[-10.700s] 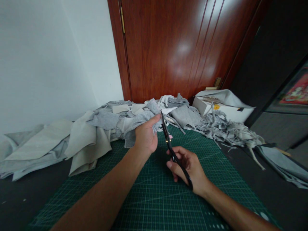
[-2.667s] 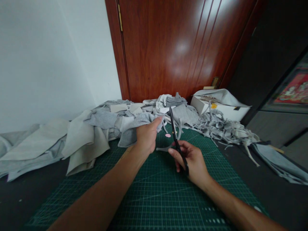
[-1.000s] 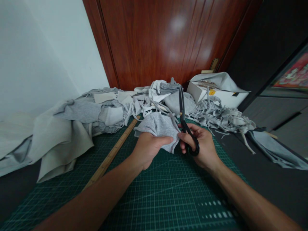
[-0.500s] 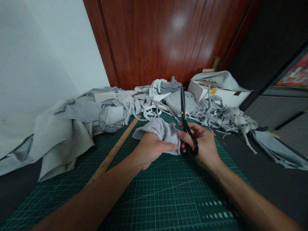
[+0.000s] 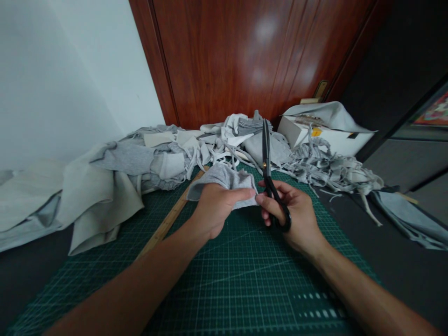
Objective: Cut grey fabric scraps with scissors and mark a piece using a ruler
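My left hand grips a piece of grey knit fabric, its thumb laid along the top and its other fingers hidden beneath the cloth. Black-handled scissors are in my right hand, blades together and pointing up, away from the cloth. The right thumb and a fingertip touch the cloth's right edge. Both hands are above a green cutting mat with a printed grid.
A wooden ruler lies slantwise on the mat. Grey and off-white cloth scraps are heaped along the back and left. A white box and tangled fabric strips are at the right, before a brown door.
The cloth's right side has been raised a little, and its lower edge hangs less. My left hand moved slightly up. The scissors stay in my right hand; the view shifted slightly.
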Motion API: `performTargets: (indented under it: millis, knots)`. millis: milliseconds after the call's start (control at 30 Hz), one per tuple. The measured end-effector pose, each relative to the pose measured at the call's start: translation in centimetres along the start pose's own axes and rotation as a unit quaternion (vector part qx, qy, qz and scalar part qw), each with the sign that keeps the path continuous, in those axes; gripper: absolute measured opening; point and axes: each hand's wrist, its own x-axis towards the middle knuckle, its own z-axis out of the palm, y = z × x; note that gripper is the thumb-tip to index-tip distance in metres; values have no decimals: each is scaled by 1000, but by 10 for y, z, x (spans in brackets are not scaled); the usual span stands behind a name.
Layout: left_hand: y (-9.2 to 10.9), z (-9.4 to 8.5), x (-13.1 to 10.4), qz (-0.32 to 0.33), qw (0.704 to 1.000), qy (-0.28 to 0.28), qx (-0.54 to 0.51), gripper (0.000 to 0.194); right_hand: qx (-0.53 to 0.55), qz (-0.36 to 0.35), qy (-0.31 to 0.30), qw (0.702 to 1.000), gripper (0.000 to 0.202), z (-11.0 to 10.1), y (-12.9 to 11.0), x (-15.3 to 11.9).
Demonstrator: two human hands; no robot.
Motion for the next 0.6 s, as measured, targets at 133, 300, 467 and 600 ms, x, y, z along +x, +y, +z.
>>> performTargets:
  millis: [133, 300, 467, 600]
  knots:
    - [-1, 2, -1, 1, 1000, 13, -14, 28, -23, 6, -4, 1000, 45, -1, -1, 1]
    - [0, 2, 2, 23, 997, 77, -8, 31, -30, 32, -12, 999, 53, 7, -3, -1]
    - [22, -9, 10, 54, 987, 142, -57, 32, -39, 69, -53, 995, 52, 14, -1, -10]
    - [46, -20, 14, 109, 974, 153, -125, 33, -44, 54, -127, 989, 47, 15, 1, -19]
